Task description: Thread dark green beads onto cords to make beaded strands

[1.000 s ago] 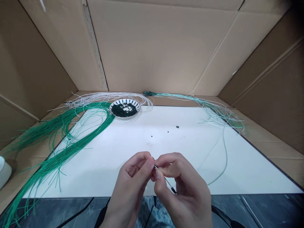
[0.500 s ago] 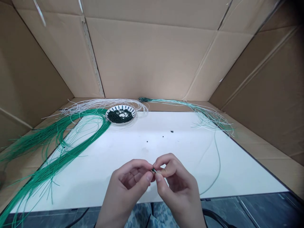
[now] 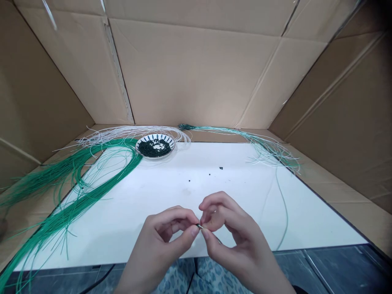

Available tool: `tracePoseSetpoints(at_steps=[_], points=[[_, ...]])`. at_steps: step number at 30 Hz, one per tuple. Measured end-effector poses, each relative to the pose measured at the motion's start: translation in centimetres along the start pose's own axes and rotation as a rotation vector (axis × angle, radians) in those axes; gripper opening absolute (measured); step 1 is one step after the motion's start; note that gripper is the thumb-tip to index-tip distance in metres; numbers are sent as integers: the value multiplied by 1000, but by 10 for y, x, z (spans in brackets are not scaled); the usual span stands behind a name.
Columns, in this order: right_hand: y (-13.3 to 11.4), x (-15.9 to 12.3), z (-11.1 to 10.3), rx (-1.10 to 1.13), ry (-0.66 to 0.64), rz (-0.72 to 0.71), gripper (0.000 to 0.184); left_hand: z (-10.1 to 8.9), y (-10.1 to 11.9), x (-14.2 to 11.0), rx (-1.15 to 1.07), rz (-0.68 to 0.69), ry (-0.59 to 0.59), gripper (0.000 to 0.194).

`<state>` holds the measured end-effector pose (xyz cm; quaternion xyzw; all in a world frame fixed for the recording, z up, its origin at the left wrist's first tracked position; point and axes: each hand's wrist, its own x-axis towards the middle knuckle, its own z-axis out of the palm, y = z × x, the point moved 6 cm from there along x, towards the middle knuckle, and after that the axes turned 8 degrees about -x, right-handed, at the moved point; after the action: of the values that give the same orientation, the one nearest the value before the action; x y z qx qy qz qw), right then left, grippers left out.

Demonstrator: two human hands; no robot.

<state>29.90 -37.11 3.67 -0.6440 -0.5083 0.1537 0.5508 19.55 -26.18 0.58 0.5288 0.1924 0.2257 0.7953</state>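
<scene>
Both hands meet over the near part of the white board. My left hand (image 3: 163, 241) is closed in a pinch, thumb against forefinger, on a tiny dark piece (image 3: 197, 225) that looks like a bead. From the right, my right hand (image 3: 239, 234) pinches a thin strand (image 3: 201, 227) with a pale end, which meets the dark piece. A bit of the strand shows below the right fingers; the rest is hidden by the hand. Past the hands sits a patterned dish (image 3: 170, 153) holding many small dark green beads (image 3: 149, 149).
Green cords (image 3: 101, 194) lie in a long bundle at left, with white cords (image 3: 122, 131) behind. A tied bundle of pale green strands (image 3: 226, 130) runs along the back right. Loose dark beads (image 3: 221, 168) dot the white board (image 3: 171, 183). Cardboard walls (image 3: 196, 73) enclose it.
The view has shifted slightly. My right forefinger has lifted off the strand somewhat, and the strand's dark end below the right hand no longer shows. The hands stay together, pinching.
</scene>
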Motion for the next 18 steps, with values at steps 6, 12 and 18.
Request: tracePoseSetpoints(at_steps=[6,12,18], points=[[-7,1,-3,-26,-68,-29,27,0,-5,1,14,10,-79,6],[-10,-1,-2,-53,-84,-76,28,-1,-6,-2,22,3,-73,6],[-12,-2,-3,-44,-92,-60,28,1,4,-4,156,77,-46,14]])
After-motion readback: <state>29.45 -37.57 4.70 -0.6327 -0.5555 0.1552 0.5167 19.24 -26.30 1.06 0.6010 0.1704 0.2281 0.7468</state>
